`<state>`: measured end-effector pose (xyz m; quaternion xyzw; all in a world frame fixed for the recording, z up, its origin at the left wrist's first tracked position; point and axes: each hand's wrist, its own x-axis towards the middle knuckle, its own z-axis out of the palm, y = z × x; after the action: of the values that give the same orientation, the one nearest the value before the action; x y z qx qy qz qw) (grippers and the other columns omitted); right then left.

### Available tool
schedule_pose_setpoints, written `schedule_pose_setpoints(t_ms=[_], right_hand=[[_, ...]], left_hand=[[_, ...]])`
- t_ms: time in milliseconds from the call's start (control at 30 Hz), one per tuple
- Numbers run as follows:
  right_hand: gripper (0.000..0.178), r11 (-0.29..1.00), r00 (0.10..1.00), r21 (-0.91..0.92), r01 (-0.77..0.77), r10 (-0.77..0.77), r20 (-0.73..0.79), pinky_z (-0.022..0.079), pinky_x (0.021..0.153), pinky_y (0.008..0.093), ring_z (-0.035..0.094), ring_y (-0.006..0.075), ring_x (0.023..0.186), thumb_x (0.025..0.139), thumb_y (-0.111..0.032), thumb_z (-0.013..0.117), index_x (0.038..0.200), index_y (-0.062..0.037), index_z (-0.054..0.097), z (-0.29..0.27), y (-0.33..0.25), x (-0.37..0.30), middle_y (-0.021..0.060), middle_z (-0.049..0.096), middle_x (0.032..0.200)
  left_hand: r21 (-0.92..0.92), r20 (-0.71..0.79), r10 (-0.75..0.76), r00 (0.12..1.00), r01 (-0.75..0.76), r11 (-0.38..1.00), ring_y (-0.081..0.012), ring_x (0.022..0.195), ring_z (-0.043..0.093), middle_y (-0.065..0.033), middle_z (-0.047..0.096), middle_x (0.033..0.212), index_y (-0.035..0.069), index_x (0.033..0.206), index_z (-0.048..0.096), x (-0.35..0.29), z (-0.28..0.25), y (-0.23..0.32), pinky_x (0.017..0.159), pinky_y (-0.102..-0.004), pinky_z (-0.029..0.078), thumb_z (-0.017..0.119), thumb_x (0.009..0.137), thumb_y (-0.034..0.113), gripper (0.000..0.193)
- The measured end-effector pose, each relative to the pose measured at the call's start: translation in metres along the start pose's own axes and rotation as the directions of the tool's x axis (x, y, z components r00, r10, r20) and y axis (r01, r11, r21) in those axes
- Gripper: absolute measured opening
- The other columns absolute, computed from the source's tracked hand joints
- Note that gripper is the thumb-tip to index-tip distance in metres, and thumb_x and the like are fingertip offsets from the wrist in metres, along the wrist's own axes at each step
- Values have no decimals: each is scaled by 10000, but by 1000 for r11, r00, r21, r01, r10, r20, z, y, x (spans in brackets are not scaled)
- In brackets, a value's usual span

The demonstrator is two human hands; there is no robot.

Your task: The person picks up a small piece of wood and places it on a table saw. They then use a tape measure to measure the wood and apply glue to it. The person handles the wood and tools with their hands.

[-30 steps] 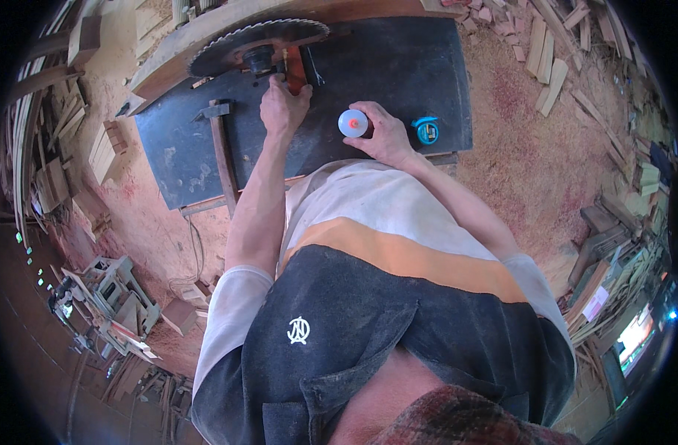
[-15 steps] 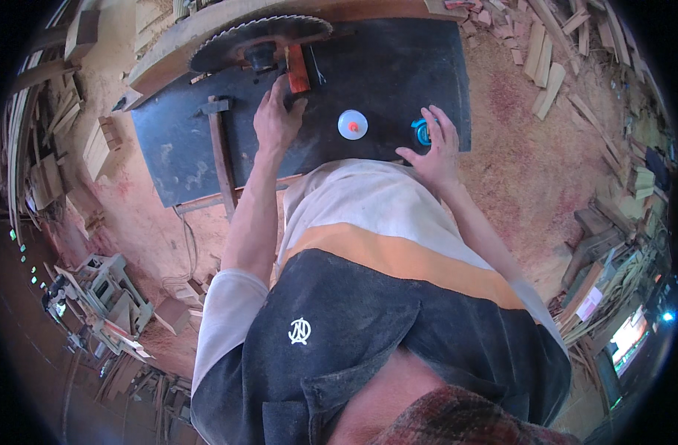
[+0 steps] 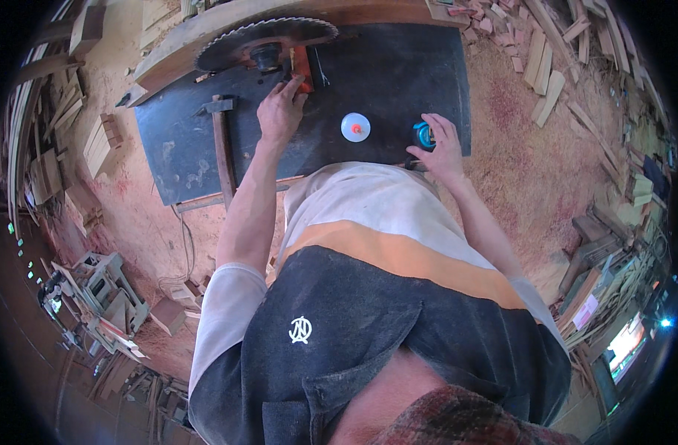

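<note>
My left hand [image 3: 281, 113] reaches over the dark tabletop with its fingers curled together at the near end of a red-orange block [image 3: 303, 67]. What the fingertips pinch, beside the block, is too small and dark to tell. Just beyond stands a toothed circular saw blade [image 3: 268, 38] with a dark hub. My right hand [image 3: 444, 150] curls round a teal and black tape measure [image 3: 422, 135], thumb on the near side. Between the hands sits a round white bottle [image 3: 354, 127] with an orange-red tip, seen from above. A hammer [image 3: 222, 141] lies left of my left forearm.
The dark tabletop [image 3: 176, 152] has a long wooden beam [image 3: 164, 67] along its far side. Cut boards [image 3: 101, 147] lie on the dusty floor at left, more wood pieces [image 3: 543, 63] at far right. A machine [image 3: 105, 297] stands at lower left, with a cable nearby.
My left hand has moved closer to the red-orange block and its fingers have closed. My right hand's fingers have drawn in around the tape measure. The view has shifted slightly.
</note>
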<state>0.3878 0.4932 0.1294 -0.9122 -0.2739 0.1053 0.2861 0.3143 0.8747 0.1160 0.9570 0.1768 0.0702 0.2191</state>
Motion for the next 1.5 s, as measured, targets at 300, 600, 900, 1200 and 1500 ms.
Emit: schedule_pose_setpoints(t_ms=[300, 600, 900, 1200, 1500], right_hand=[[677, 759, 914, 558, -336, 406, -2, 536, 964, 344, 677, 207, 1077, 897, -573, 802, 1329, -70, 664, -8, 0, 35, 113, 713, 1200], [597, 41, 954, 979, -200, 234, 186, 591, 865, 338, 687, 171, 1084, 1045, -564, 609, 1425, -107, 556, -36, -44, 71, 44, 673, 1268], [604, -21, 978, 978, -207, -18, 207, 625, 901, 342, 671, 169, 1147, 953, -299, 803, 1441, -81, 521, -54, -101, 103, 72, 635, 1335], [613, 657, 983, 749, -80, -73, 170, 574, 956, 301, 646, 138, 1141, 842, -223, 893, 1344, -71, 576, -72, -99, 117, 71, 651, 1277], [913, 457, 941, 840, -293, -18, 338, 491, 1114, 385, 621, 215, 1266, 791, -216, 916, 1557, -102, 433, -85, -111, 112, 106, 660, 1372]], left_hand=[[-40, 113, -77, 991, 82, 996, -386, 1032, 722, -143, 746, 1116, 234, 1354, 699, 3, -3, 0, 862, -489, 587, 765, 908, 284, 454], [-122, 146, -47, 988, 65, 990, -316, 1042, 736, -197, 736, 1217, 150, 1443, 620, 6, -48, 37, 907, -418, 597, 757, 956, 319, 534], [-883, 346, 185, 920, 252, 396, -149, 935, 706, -84, 738, 1084, 55, 1342, 652, 26, -73, 128, 819, -307, 599, 757, 1006, 261, 408], [-878, 382, 148, 912, 309, 365, -116, 868, 700, -40, 712, 961, 41, 1191, 684, 33, -74, 138, 752, -286, 600, 769, 989, 217, 280], [-829, 368, 41, 929, 308, 466, -71, 747, 626, -16, 694, 858, 50, 1048, 715, 43, -79, 154, 634, -230, 501, 838, 933, 279, 284]])
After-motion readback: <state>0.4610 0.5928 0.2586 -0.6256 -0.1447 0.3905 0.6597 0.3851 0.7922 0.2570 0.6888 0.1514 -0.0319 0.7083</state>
